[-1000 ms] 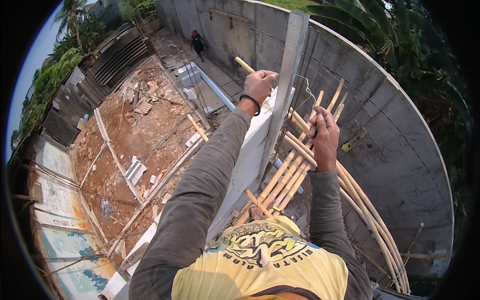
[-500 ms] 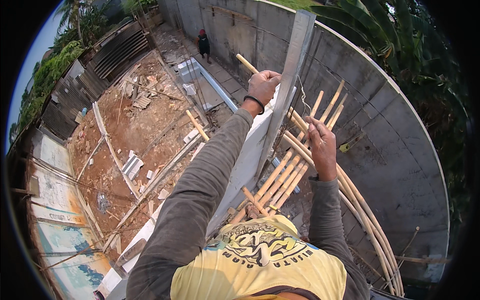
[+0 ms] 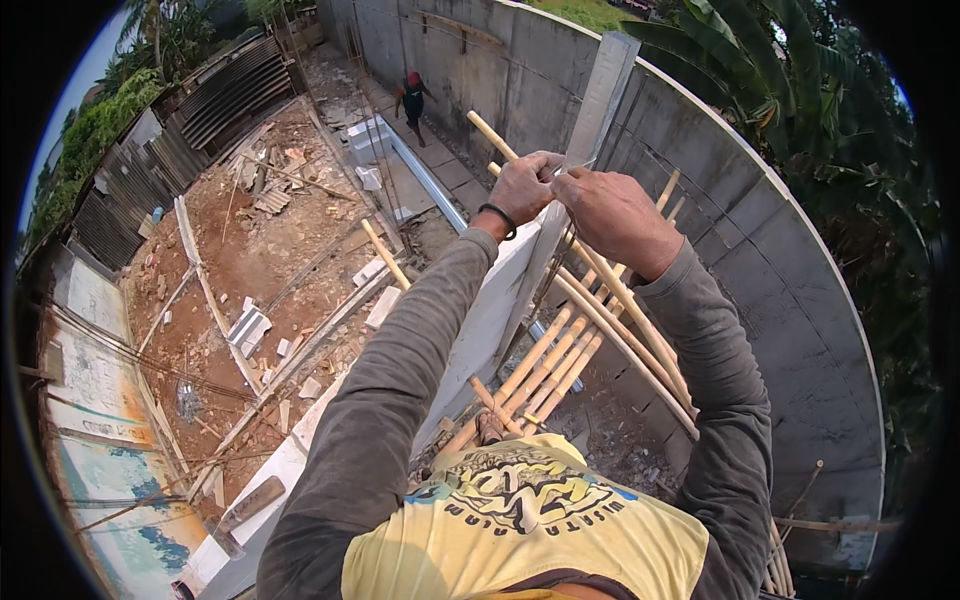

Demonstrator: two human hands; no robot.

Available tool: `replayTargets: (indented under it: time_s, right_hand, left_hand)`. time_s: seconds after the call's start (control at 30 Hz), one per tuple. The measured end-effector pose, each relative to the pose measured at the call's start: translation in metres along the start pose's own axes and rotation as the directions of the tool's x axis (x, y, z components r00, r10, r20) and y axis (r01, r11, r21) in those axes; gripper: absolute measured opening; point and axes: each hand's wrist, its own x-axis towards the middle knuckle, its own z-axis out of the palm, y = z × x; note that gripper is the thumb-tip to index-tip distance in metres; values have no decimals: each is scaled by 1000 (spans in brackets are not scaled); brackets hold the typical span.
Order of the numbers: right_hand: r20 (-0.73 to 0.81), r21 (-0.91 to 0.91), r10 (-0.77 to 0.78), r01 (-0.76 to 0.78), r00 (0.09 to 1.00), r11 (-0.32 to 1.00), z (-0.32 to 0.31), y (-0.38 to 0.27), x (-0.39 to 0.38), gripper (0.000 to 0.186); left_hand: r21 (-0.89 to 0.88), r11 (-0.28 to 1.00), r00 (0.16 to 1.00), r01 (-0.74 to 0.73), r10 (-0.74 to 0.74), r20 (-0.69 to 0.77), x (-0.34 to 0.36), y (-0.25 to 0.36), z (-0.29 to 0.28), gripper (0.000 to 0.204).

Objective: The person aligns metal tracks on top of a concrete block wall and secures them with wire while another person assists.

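Note:
An upright galvanised metal channel (image 3: 604,95) stands against the end of a white block wall (image 3: 488,300). My left hand (image 3: 524,192), with a dark band on the wrist, is closed in a pinch at the channel's left edge, over the wall top. My right hand (image 3: 622,218) is closed at the channel's front, its fingertips close to the left ones. A thin pale string (image 3: 582,163) crosses the channel at my fingertips. The fingers hide most of it. Below, one of my feet (image 3: 490,428) rests on bamboo poles (image 3: 545,372) laid side by side.
More bamboo poles (image 3: 640,335) slant up at the right, beside a tall grey concrete wall (image 3: 760,290). At left, a rubble-strewn dirt plot (image 3: 255,260) lies far below. A person in a red head covering (image 3: 411,100) is on the path ahead. Thin steel rods stand near the path.
My right hand has moved up and left to the channel, joining the left hand. The string that dangled beside the channel is now mostly hidden. The person on the path has shifted slightly.

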Motion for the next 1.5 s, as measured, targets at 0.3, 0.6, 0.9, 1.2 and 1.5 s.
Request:
replayTargets:
  time_s: [0.3, 0.6, 0.9, 1.2, 1.5]
  right_hand:
    - [295, -170, -195, 252, 935, 952, -54, 6, 97, 12]
    - [181, -16, -307, 315, 934, 949, -62, 0, 52, 4]
    - [218, 8, -310, 316, 925, 949, -65, -22, 8, 7]
    - [120, -253, -222, 246, 968, 936, -61, 17, 128, 15]
    - [110, -291, -188, 212, 976, 933, -64, 48, 160, 10]
  left_hand:
    - [-324, 923, 964, 210, -250, -87, -2, -8, 18, 17]
    - [-412, 836, 910, 361, -413, -42, -4, -1, -4, 20]
    - [-370, 899, 968, 236, -249, 12, 4, 18, -10, 24]
    - [-772, 606, 972, 192, -224, 66, -2, -1, 6, 46]
    - [-546, 812, 896, 209, -382, -226, 4, 8, 12, 40]
